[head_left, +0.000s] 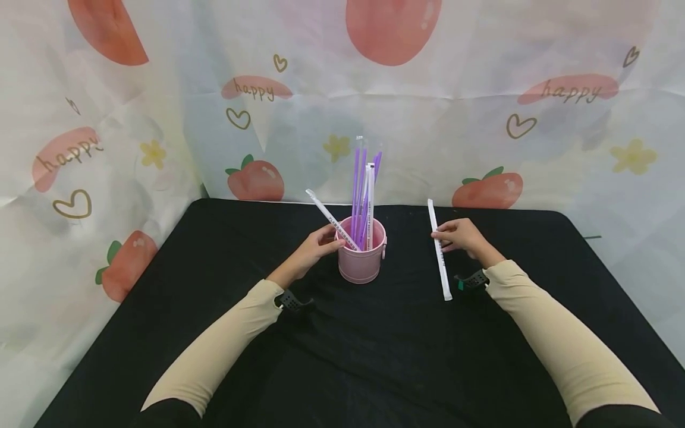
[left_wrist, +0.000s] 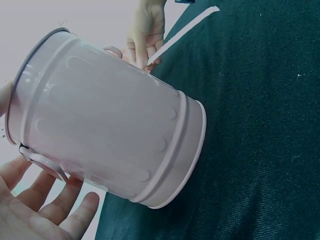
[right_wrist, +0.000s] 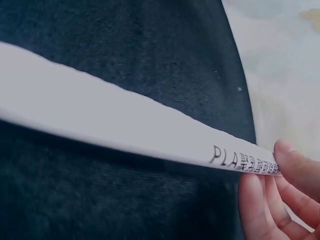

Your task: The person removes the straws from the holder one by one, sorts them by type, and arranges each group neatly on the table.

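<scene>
A long, flat-ended straw in a white paper wrapper [head_left: 441, 264] was in the right hand [head_left: 462, 235], pinched between the thumb and fingers at its upper part, with its lower stretch slanting toward the person. The left hand [head_left: 314, 245] held the side of a pale pink, glossy round bucket [head_left: 359, 267], the thumb at its rim and the fingers curved loosely along its outer wall. The bucket stood between the hands, just beside the left and well apart from the right.

Smooth raised bands ringed the bucket's wall, and small loop handles hung at its sides. Several slim purple straws in clear film [head_left: 355, 178] rose from it, to the right of the left hand. Another white-wrapped straw [head_left: 370, 190] stood nearly upright among them, while a leaning white-wrapped straw [head_left: 324, 209] tilted out over the rim above the left hand. In the right wrist view, dark print beginning "PLA" ran along the held wrapper close to the fingertips. Beneath both hands spread a counter covered in black, finely textured, slightly wrinkled cloth [head_left: 374, 362].
</scene>
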### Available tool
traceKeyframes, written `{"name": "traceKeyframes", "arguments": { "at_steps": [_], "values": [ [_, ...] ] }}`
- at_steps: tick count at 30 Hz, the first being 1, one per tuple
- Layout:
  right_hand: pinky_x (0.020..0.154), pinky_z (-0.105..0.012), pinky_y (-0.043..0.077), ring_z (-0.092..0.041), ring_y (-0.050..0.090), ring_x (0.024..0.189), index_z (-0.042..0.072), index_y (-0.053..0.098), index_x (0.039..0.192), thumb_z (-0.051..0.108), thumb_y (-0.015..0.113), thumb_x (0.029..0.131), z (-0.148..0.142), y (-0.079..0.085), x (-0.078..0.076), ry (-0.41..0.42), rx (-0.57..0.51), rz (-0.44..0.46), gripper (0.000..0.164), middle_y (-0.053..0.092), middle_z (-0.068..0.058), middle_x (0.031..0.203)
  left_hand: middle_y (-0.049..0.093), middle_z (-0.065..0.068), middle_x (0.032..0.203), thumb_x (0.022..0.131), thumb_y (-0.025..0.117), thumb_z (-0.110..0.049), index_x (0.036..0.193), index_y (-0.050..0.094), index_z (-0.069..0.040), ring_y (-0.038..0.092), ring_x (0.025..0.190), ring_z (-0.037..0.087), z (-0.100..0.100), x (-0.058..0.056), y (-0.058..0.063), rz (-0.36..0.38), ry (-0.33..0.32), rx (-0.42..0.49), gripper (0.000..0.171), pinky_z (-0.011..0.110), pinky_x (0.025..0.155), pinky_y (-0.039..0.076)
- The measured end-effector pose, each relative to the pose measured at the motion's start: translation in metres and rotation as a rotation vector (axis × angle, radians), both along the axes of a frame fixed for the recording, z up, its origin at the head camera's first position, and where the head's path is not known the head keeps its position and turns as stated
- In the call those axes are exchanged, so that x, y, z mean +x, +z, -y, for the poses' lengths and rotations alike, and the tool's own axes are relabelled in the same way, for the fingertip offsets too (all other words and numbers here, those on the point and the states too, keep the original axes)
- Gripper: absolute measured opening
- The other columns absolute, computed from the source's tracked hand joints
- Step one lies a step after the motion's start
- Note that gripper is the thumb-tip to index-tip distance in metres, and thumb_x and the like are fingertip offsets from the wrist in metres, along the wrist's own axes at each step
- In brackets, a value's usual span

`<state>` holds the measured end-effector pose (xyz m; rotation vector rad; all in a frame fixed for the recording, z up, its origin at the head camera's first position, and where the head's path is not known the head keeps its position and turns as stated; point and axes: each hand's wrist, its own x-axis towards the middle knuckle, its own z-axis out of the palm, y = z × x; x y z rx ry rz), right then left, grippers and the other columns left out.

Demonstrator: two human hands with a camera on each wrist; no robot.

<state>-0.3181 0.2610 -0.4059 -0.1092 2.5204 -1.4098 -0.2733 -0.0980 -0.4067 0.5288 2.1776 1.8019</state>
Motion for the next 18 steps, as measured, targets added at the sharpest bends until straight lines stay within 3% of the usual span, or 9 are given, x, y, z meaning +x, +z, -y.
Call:
{"name": "traceKeyframes", "arguments": {
  "at_steps": [9, 18],
  "values": [
    [0.06, -0.023, 0.056, -0.001, 0.059, 0.06, -0.016, 0.058, 0.113, 0.012, 0.063, 0.089, 0.002, -0.009, -0.002, -0.059, 0.102, -0.011, 0.037, 0.063, 0.009, 0.069, 0.043, 0.023, 0.14, 0.095, 0.051, -0.012, 0.142, 0.034, 0.0, 0.045, 0.127, 0.036, -0.001, 0.001, 0.002, 0.006, 0.002, -0.005, 0.051, 0.047, 0.11, 0.034],
    [0.057, -0.023, 0.055, -0.003, 0.059, 0.057, -0.015, 0.06, 0.106, 0.009, 0.064, 0.087, 0.004, -0.011, -0.001, -0.09, 0.146, -0.028, 0.03, 0.063, 0.005, 0.067, 0.044, 0.023, 0.139, 0.095, 0.051, -0.012, 0.141, 0.035, 0.0, 0.045, 0.126, 0.036, 0.0, 0.0, 0.002, 0.008, 0.006, -0.014, 0.05, 0.047, 0.11, 0.035]
  ]
}}
